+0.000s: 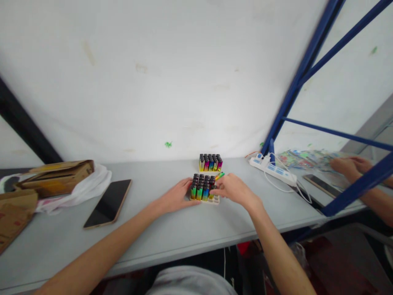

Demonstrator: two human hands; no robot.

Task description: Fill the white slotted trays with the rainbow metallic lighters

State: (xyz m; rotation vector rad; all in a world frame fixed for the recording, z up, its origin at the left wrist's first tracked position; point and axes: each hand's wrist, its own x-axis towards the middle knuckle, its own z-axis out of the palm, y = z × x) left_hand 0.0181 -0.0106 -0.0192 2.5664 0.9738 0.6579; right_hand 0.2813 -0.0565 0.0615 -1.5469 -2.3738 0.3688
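Note:
A pale tray (214,200) with round holes stands on the bench, filled mostly with upright black-topped lighters (199,192) in shiny rainbow colours. Bare holes show at its front right corner. My left hand (176,197) grips the tray's left side, thumb along the front edge and fingers behind. At the right side, my right hand (233,189) is closed, with a green and yellow lighter (220,175) sticking out of it. Its fingertips reach in among the lighters at the right. Behind stands a second block of upright lighters (210,163).
A phone (108,203) lies left, beside cardboard boxes (58,178) and a white plastic bag (87,184). On the right are a power strip (273,169) with cables and a blue metal frame (291,98). Beyond it, another person's hands (350,166) work near plastic packets (310,159).

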